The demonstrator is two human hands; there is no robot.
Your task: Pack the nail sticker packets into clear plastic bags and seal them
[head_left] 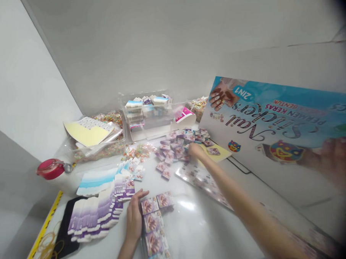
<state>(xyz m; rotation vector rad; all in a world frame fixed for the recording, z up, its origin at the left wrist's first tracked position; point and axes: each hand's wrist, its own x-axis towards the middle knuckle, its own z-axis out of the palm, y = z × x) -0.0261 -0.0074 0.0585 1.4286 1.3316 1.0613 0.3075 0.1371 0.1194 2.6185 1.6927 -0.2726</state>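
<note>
My left hand point(134, 212) rests on the table beside a row of small nail sticker packets point(155, 243), its fingers stretched out along the row's left edge. One more packet point(164, 199) lies against the top right of the row. Farther off, my right hand point(194, 151) reaches into a loose pile of the same small packets point(173, 146). That hand is smeared by motion and its fingertips are hidden, so whether it holds a packet does not show. Under my right forearm is a dotted sticker sheet point(202, 179), with a yellow paper point(223, 153) just beyond.
Fanned blue-and-white and purple cards point(93, 217) lie at left, near a black phone-like slab point(64, 237), rubber bands point(46, 251) and a red-lidded container point(50, 169). Clear bins point(150, 124) stand behind. A large printed Nail Stickers board point(264, 129) leans at right.
</note>
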